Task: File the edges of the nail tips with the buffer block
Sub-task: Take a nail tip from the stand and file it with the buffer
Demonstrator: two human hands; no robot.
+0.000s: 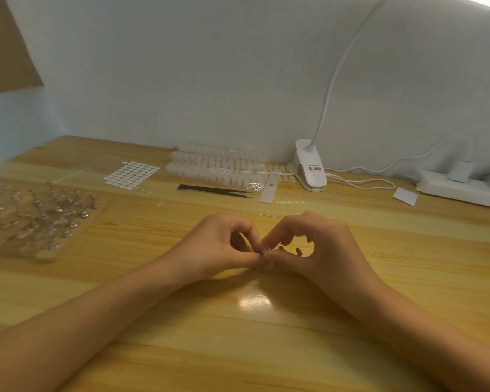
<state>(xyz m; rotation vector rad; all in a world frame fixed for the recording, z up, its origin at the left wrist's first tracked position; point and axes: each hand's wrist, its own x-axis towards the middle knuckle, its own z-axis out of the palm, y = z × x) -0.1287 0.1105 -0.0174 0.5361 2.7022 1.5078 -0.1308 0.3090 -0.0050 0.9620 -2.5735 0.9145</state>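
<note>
Glossy yellow wooden surface point(266, 329) against a pale wall point(210, 80).
A white clip lamp point(310, 171) stands well beyond the right grip point(320, 244), against the wall.

I count a left hand point(224, 246) and a right hand point(320, 244), two in all, with one clear tip point(266, 266) between them. I also see one tweezers point(215, 190), one lamp point(310, 172), one power strip point(461, 191), one card point(405, 196), one sticker sheet point(130, 174) and one tray point(44, 254) of stands. The racks point(210, 168) look like three rows, their tips too many to count.
</note>
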